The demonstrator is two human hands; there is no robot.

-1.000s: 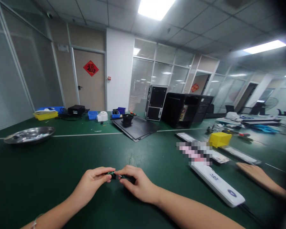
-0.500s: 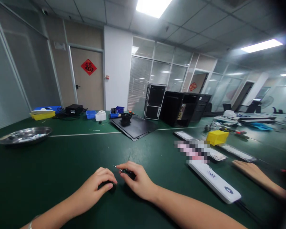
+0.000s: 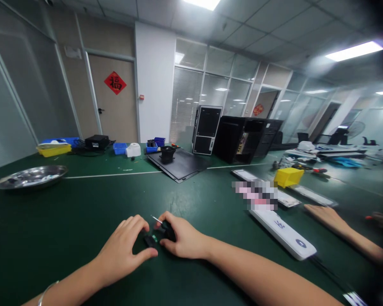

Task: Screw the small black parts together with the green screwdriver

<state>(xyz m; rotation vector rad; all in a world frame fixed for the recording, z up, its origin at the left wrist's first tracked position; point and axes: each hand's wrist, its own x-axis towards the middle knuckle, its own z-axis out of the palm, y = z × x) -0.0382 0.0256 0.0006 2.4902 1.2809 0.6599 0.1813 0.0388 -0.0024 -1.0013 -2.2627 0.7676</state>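
A green counter point(image 3: 83, 216) stretches towards a door point(image 3: 115, 112) and glass partitions, with a black computer case point(image 3: 252, 138) standing on its far side. On my feed, a dark small part point(image 3: 149, 241) with a bit of green at one end seems to lie on the counter, between the two hands and near the front.

The left hand point(image 3: 123, 244) grips nothing: its fingers and thumb are parted in a C around the part, and I make out a gap on both sides. The right hand point(image 3: 181, 238) is curled round the dark handle of a screwdriver point(image 3: 168, 231), its thin shaft slanting up and away to the left, clear of the part.

For good handling here, I'd pinch the part by its dark edges, off the green end, and keep the shaft turned aside until the left fingers have it steady. Pressing lightly matters; so small a thing could skid.

As for pose, the forearms come in from the lower corners and nearly meet, the left wrist bearing a bracelet point(image 3: 44, 293), the right arm laid low across the foreground. Another person's hand point(image 3: 327, 216) lies well apart, at right.
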